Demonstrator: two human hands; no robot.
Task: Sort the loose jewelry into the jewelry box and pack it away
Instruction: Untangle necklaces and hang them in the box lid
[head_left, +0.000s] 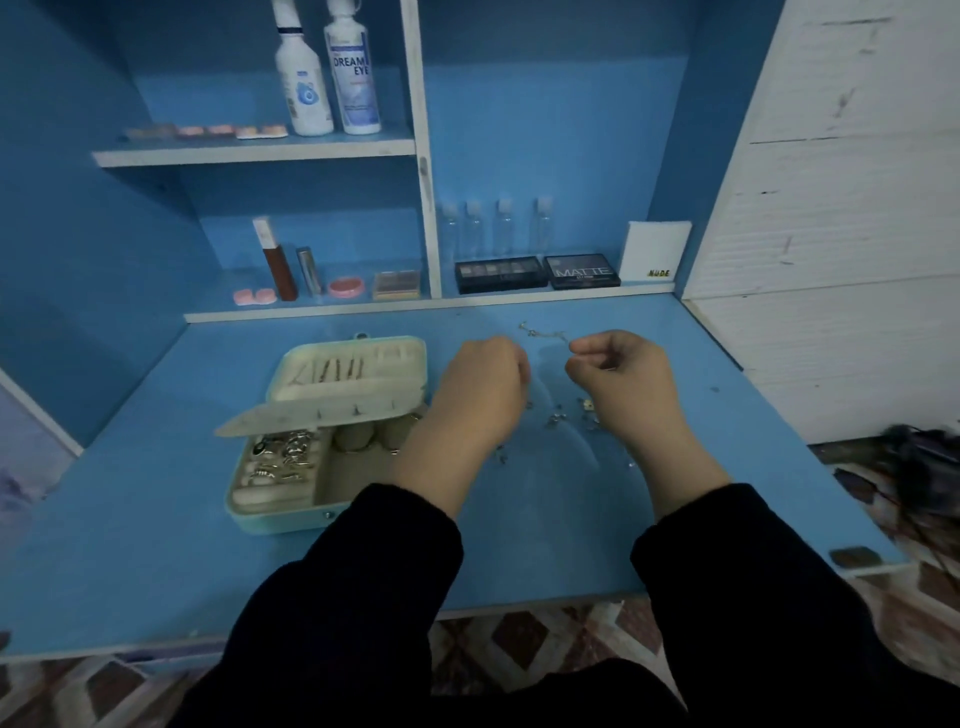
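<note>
A mint-green jewelry box (280, 512) lies open on the left of the blue desk. Thin pins or chains sit in its raised lid (358, 364), and rings and earrings fill its base. My right hand (623, 374) pinches one end of a thin silver chain (545, 332), which trails left over the desk toward the back. My left hand (483, 387) hovers just right of the box with its fingers curled; they hide whatever may be inside. Several small loose jewelry pieces (571, 413) lie scattered on the desk between and under my wrists.
Behind the desk stand shelves with two eyeshadow palettes (537, 273), several small clear bottles (498, 228), a white card (652, 252), lens cases and two white solution bottles (327, 73). A white wall panel (831, 208) closes the right side. Patterned floor shows below the desk's front edge.
</note>
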